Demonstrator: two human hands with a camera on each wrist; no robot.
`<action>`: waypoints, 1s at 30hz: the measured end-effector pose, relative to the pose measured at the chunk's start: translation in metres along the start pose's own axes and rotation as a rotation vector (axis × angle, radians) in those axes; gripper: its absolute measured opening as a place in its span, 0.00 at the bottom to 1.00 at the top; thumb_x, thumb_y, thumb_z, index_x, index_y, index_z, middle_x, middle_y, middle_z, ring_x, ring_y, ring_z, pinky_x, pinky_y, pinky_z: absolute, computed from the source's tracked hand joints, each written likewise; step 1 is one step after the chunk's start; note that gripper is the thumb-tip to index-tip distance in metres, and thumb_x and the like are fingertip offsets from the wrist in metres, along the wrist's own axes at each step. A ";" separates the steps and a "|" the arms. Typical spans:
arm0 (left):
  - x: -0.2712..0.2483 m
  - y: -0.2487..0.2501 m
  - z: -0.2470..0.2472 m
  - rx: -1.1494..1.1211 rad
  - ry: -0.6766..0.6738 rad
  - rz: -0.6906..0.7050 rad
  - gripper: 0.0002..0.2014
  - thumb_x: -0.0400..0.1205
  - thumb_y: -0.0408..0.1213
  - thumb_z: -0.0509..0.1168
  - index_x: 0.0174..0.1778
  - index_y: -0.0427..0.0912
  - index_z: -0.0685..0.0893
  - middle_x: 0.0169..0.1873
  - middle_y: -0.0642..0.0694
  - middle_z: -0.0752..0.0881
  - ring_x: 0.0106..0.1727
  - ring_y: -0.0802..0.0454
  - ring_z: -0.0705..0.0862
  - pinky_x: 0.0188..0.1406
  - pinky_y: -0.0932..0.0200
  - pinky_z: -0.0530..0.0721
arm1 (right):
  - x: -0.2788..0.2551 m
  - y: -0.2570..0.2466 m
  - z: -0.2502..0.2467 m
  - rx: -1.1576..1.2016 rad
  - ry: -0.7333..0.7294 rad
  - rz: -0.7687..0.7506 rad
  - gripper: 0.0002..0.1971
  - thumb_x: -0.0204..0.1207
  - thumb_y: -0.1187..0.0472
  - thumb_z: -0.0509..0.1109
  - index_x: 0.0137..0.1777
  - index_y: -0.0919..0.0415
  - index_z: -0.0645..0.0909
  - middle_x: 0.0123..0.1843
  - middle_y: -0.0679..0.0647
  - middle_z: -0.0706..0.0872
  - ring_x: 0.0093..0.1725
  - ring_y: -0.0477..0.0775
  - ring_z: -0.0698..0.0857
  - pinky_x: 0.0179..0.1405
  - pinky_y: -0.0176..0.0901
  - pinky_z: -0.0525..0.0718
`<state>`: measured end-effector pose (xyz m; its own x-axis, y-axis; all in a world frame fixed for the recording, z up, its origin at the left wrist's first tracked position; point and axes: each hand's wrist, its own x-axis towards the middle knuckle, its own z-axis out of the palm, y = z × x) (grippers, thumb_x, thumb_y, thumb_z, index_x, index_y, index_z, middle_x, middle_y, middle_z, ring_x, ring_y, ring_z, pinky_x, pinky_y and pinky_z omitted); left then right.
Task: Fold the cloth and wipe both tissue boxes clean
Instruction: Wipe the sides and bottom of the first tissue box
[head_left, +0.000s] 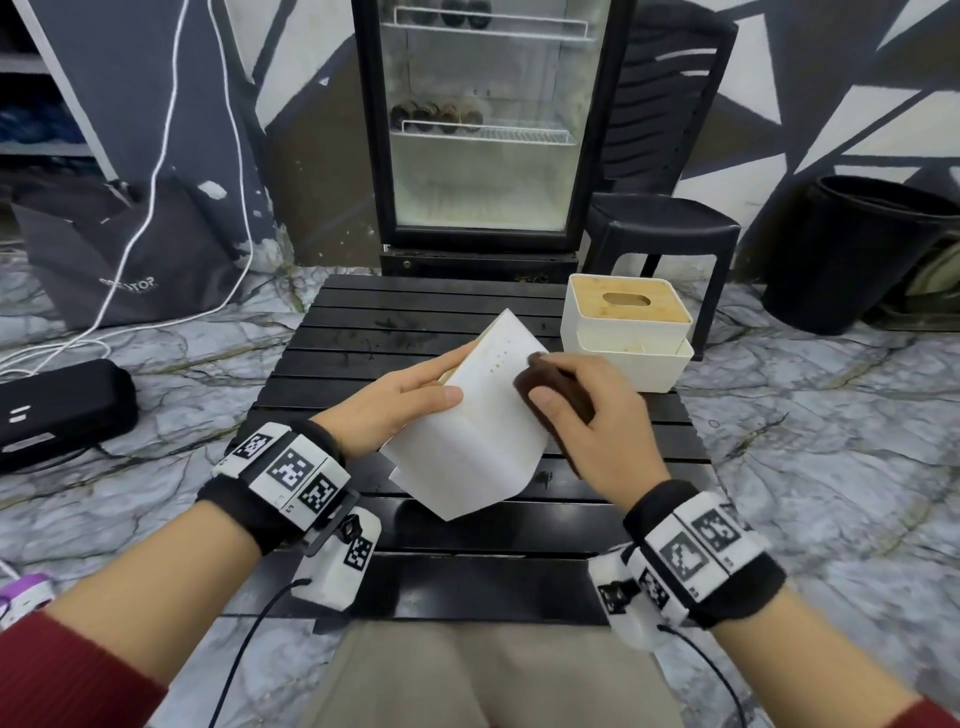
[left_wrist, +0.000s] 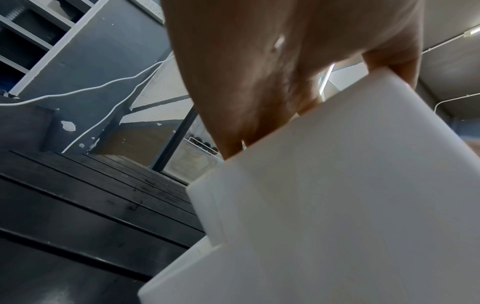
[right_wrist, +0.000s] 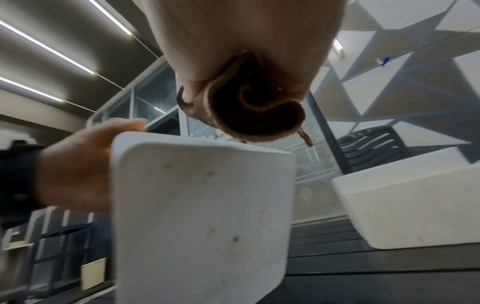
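White tissue box (head_left: 483, 426): tilted above black slatted table (head_left: 363, 332), gripped by left hand (head_left: 400, 400). Brown cloth (head_left: 545, 387): folded, bunched in right hand (head_left: 597, 415), pressed against box. Second tissue box (head_left: 628, 312): far right of table, on white tray (head_left: 639, 371).

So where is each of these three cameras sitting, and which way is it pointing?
Head: worn on the head, looking forward and down at the black slatted table; both forearms show, the left hand holding a tilted white tissue box, the right hand pressing a brown cloth on it.
Left wrist: under the left hand, looking up along it at the box.
Right wrist: under the right hand, looking at the cloth.
Shared: all three see the held box; head and right wrist also see the second tissue box.
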<state>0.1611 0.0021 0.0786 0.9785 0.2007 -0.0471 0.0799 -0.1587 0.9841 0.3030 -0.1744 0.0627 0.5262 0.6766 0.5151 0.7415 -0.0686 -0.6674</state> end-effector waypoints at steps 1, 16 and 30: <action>0.000 0.000 0.001 0.000 0.006 0.000 0.22 0.78 0.45 0.63 0.63 0.77 0.76 0.66 0.64 0.82 0.62 0.61 0.83 0.56 0.70 0.80 | -0.005 -0.008 0.004 -0.005 -0.003 -0.040 0.14 0.75 0.52 0.67 0.60 0.51 0.79 0.55 0.43 0.80 0.57 0.44 0.76 0.59 0.32 0.71; 0.000 -0.002 -0.001 -0.026 0.076 -0.029 0.26 0.76 0.44 0.61 0.72 0.65 0.72 0.67 0.57 0.82 0.66 0.51 0.82 0.65 0.53 0.79 | -0.030 -0.026 0.043 -0.153 0.065 -0.236 0.18 0.76 0.53 0.63 0.64 0.57 0.81 0.61 0.56 0.82 0.60 0.50 0.73 0.56 0.53 0.78; 0.003 -0.004 -0.006 -0.010 -0.022 -0.017 0.26 0.78 0.42 0.61 0.71 0.71 0.70 0.67 0.59 0.82 0.65 0.57 0.82 0.55 0.69 0.80 | 0.012 0.009 0.037 -0.053 0.104 -0.077 0.17 0.76 0.56 0.63 0.63 0.55 0.81 0.59 0.54 0.80 0.60 0.54 0.75 0.62 0.56 0.74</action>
<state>0.1624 0.0091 0.0751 0.9811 0.1817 -0.0672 0.0945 -0.1461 0.9847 0.3005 -0.1404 0.0429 0.5052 0.6020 0.6183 0.8007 -0.0598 -0.5961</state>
